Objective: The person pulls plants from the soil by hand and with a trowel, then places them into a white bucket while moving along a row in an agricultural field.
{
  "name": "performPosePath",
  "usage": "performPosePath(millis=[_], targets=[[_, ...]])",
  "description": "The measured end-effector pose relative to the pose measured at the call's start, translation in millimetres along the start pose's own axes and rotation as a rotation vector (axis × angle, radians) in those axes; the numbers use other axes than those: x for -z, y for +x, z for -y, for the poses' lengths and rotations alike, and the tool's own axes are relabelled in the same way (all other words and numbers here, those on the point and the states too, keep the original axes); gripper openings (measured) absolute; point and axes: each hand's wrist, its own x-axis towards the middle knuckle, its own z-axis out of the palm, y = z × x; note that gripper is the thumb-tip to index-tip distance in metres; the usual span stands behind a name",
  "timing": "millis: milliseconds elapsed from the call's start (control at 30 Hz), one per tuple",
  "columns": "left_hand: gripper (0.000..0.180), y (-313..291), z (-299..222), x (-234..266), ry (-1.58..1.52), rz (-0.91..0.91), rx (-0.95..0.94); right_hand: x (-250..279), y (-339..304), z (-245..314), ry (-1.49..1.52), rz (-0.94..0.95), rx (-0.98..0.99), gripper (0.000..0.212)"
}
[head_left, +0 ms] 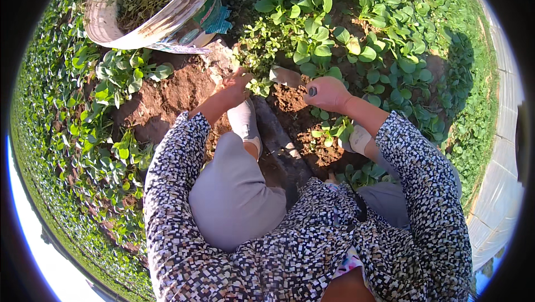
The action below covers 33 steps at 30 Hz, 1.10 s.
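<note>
My right hand (329,95) is closed around the dark handle of a short-handled weeding tool. The tool's flat grey metal blade (285,76) points left over loose brown soil. Across from it, my left hand (235,87) has its fingers closed at the edge of a light-green leafy plant (263,45), though the fingertips are partly hidden. Small leaves of this plant stick out between my hand and the blade. The blade lies just right of those leaves.
A white bucket (153,35) holding pulled greens stands tilted at the upper left. Broad-leaved green plants (320,40) grow thickly ahead and to the right. Bare soil (173,84) lies below the bucket. My shoe (243,121) rests beside a dark strip on the ground.
</note>
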Motion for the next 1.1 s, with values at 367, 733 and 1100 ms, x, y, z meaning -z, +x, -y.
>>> performPosePath(millis=[367,733,1100], targets=[[0.029,37,14,-41,-0.085,-0.101,-0.057,-27,-16,-32,0.162,-0.132,0.009,0.019],[0.074,41,6,-36,-0.583,-0.462,0.344,-78,-15,-12,0.282,-0.374,-0.028,0.019],[0.048,81,-30,-19,-0.014,-0.342,0.050,-75,20,-1,0.314,-0.403,-0.030,0.022]])
